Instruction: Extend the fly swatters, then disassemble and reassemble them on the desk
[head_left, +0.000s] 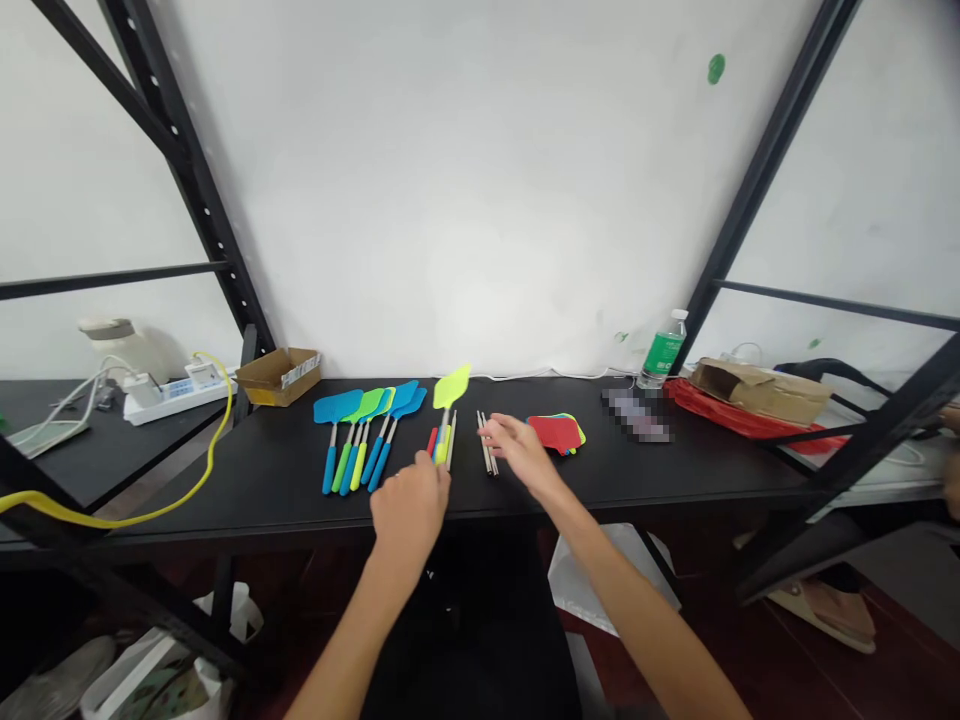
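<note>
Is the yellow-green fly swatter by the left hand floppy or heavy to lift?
The yellow-green fly swatter is probably light: its head looks thin and its shaft slim. It may not flop much, since its head sticks up beyond the left hand.

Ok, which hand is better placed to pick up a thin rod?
Probably the right hand: it's open, its fingers right by the thin rods. The left hand seems occupied, closed around the yellow swatter.

1. Left hand [411, 500] has a yellow paddle [451, 390] by the handle.
2. Right hand [521, 455], fingers loosely curled, is right at some metal rods [487, 460].
3. Blue, green paddles [365, 405] sit left on the desk [259, 480], red-topped stack [553, 433] right.
</note>
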